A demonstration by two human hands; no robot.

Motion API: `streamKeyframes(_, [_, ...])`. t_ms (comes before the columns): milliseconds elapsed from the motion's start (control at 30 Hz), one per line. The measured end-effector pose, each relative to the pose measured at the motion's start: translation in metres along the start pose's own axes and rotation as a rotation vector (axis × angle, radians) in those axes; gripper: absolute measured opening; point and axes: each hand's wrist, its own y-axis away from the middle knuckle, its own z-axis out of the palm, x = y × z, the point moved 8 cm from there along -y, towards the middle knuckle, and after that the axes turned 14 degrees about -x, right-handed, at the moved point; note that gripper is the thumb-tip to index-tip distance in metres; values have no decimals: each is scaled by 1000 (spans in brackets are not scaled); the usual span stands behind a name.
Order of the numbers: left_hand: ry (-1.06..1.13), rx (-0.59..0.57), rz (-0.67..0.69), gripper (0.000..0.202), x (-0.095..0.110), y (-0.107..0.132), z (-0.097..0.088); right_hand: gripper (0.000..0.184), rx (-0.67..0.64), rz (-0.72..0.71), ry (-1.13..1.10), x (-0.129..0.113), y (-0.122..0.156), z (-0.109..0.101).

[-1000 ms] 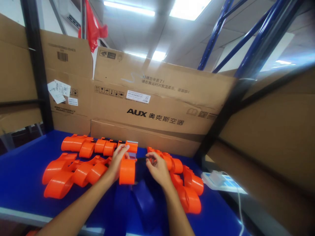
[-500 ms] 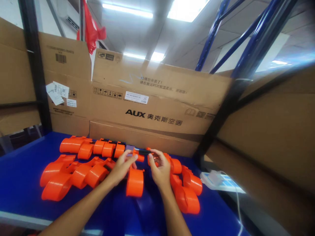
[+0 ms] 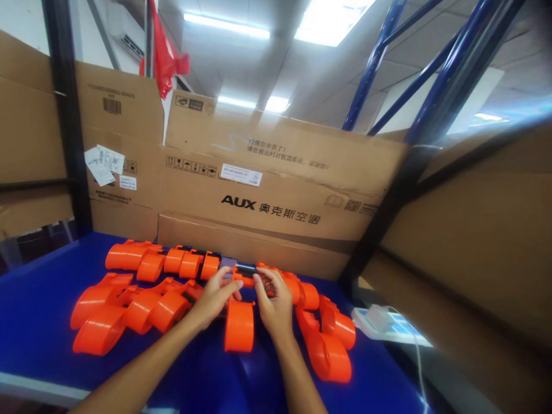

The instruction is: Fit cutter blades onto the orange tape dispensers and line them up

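In the middle of the table, both my hands meet at an orange plastic tape dispenser (image 3: 245, 281) with a dark strip (image 3: 247, 269) along its upper edge. My left hand (image 3: 219, 295) pinches its left end between thumb and fingers. At the right end, my right hand (image 3: 273, 297) is closed with thumb and fingertips by the dark strip. Just below them sits a wide orange ring (image 3: 240, 326); I cannot tell whether it is joined to the held piece. Fingers hide part of the held piece.
Similar orange dispensers (image 3: 99, 329) lie in rows at left, with more (image 3: 331, 353) at right. Cardboard (image 3: 194, 198) walls the back of the blue table (image 3: 38, 299). A white power strip (image 3: 390, 325) with a cable sits at right, beyond a dark rack post (image 3: 379, 218).
My right hand has shifted slightly left, closer to my left hand, and its thumb now lies nearer the dark strip. The view has moved a little.
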Motion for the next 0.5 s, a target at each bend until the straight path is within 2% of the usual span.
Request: streamKeyframes(500, [-17,-17,-5,44,1,1,5,29,66,139,-353,17,2,8])
